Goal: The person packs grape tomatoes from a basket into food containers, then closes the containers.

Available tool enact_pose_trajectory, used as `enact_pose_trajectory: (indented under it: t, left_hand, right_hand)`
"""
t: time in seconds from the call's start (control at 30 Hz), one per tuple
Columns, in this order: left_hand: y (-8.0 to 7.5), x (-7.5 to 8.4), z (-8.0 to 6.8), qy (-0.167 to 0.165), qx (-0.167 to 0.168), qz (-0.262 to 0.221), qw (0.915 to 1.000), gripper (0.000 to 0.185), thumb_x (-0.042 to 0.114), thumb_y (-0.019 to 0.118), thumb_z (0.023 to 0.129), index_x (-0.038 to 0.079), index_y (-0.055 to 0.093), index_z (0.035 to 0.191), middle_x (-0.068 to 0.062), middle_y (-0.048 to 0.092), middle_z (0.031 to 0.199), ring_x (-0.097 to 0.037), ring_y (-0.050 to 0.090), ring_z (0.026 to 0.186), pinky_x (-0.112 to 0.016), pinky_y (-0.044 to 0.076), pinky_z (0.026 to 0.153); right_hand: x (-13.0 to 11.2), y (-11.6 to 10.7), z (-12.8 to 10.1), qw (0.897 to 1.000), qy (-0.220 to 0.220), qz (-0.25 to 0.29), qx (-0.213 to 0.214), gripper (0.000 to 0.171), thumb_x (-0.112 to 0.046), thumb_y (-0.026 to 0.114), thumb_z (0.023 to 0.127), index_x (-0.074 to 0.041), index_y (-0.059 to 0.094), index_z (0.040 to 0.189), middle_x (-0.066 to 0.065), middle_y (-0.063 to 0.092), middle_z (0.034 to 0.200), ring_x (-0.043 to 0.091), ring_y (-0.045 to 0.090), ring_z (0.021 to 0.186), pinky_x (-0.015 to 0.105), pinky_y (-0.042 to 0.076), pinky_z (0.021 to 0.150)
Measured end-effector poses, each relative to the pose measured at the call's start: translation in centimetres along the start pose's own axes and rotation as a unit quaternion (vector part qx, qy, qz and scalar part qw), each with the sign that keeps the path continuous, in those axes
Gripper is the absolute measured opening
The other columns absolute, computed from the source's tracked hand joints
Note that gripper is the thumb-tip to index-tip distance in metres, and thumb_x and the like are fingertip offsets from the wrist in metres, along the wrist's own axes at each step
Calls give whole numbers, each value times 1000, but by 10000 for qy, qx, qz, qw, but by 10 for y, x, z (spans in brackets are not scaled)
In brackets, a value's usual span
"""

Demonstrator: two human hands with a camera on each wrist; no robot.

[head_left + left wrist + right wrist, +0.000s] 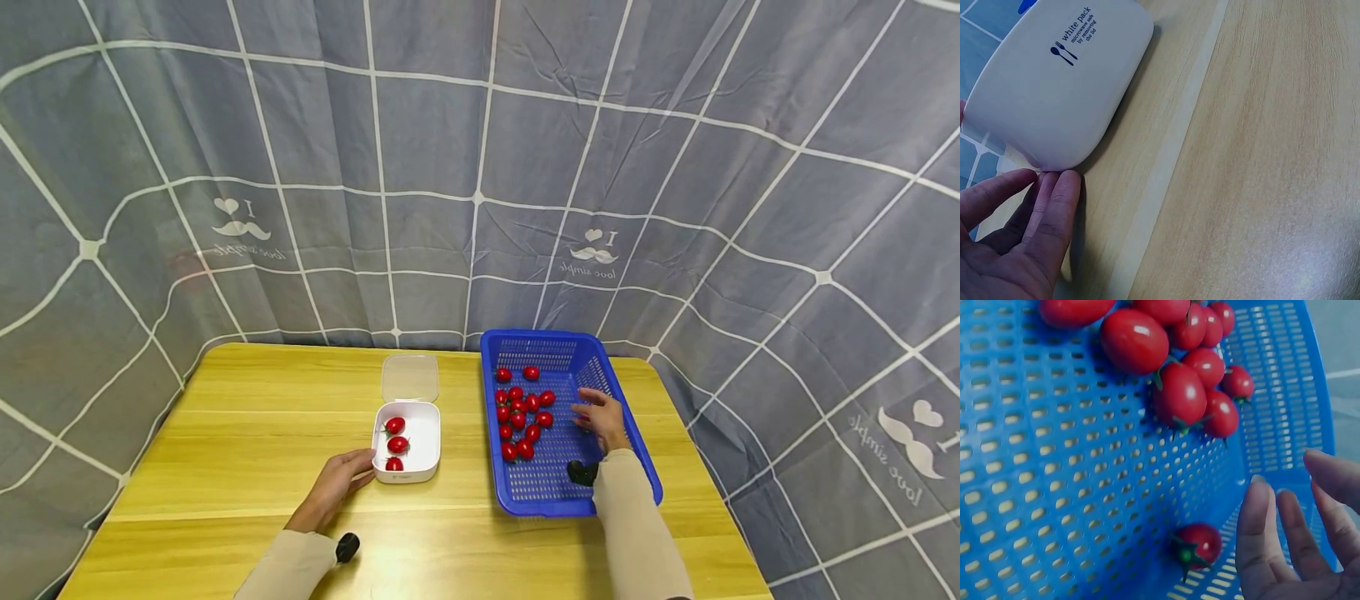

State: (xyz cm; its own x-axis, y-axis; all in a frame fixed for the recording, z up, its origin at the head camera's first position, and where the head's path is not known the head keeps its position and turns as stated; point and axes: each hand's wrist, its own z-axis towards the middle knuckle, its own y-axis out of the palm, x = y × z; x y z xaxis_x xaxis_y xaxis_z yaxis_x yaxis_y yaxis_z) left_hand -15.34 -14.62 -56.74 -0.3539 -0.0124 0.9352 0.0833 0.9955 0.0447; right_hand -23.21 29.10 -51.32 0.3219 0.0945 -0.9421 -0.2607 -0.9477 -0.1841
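A small white plastic box (pixel 420 442) stands on the table with three cherry tomatoes (pixel 398 445) along its left side. My left hand (pixel 341 483) is at the box's left side; in the left wrist view its extended fingers (pixel 1063 206) touch the lower corner. My right hand (pixel 602 417) is over the right part of a blue perforated basket (pixel 551 479), fingers apart and nothing between them. Several red cherry tomatoes (pixel 518 421) lie in the basket, mostly on its left. In the right wrist view a single tomato (pixel 1200 544) sits just left of the fingertips.
A clear lid (pixel 409 377) lies behind the white box, adjoining its back edge. Wood-grain tabletop (pixel 247 433) surrounds both containers. A grey curtain (pixel 427 233) with white grid lines hangs behind the table and at its sides. Black wrist cameras (pixel 347 547) are on both sleeves.
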Motion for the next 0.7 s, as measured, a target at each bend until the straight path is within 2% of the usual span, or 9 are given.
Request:
enact_pose_trajectory:
  t: [0.13, 0.23, 0.33, 0.4, 0.53, 0.63, 0.7]
  left_hand:
    - [0, 0, 0, -6, -11, 10, 10000, 45, 15, 45, 103, -20, 44, 130, -34, 45, 135, -33, 53, 121, -38, 49, 100]
    - [-1, 0, 1, 6, -19, 5, 10000, 45, 15, 45, 103, -20, 44, 130, -34, 45, 135, -33, 53, 120, -36, 50, 100]
    - [-1, -1, 1, 0, -13, -18, 10000, 45, 15, 45, 103, -20, 44, 130, -33, 46, 135, -32, 53, 120, -36, 50, 99]
    - [-1, -1, 0, -5, -6, -37, 10000, 44, 15, 45, 103, -20, 45, 129, -33, 47, 134, -32, 54, 119, -36, 50, 99]
    - [-1, -2, 1, -13, -2, -64, 10000, 44, 15, 46, 102, -20, 46, 129, -32, 47, 134, -31, 54, 118, -36, 50, 99]
    - [-1, -2, 1, -12, 18, -70, 10000, 43, 15, 46, 102, -20, 46, 128, -32, 48, 133, -29, 55, 117, -36, 50, 99]
    - [-2, -2, 1, -13, 12, -49, 10000, 43, 14, 46, 102, -20, 46, 129, -32, 47, 134, -29, 55, 117, -36, 50, 99]
  right_hand:
    - [2, -4, 1, 9997, 170, -108, 109, 49, 12, 60, 87, 11, 47, 134, 32, 45, 137, 20, 66, 79, 27, 61, 67]
    - [2, -4, 0, 9993, 259, -252, 123, 50, 14, 57, 87, 12, 45, 135, 32, 44, 137, 15, 63, 70, 25, 61, 62]
    - [2, -2, -1, 9976, 313, -610, 131, 51, 13, 57, 86, 12, 44, 136, 32, 46, 134, 14, 59, 69, 29, 61, 65]
    - [2, -1, -3, 9953, 327, -903, 128, 52, 13, 56, 86, 13, 43, 136, 33, 47, 131, 17, 58, 72, 36, 62, 72]
    - [3, 0, -3, 9882, 279, -1499, 111, 52, 12, 58, 83, 15, 44, 134, 33, 51, 123, 22, 58, 75, 41, 61, 76]
    - [7, 0, -2, 9859, 274, -1646, 96, 49, 12, 60, 83, 16, 47, 130, 32, 54, 118, 27, 61, 76, 40, 61, 74]
    - [9, 0, -2, 9879, 263, -1529, 37, 46, 13, 59, 83, 18, 48, 128, 33, 55, 116, 26, 62, 74, 38, 62, 72]
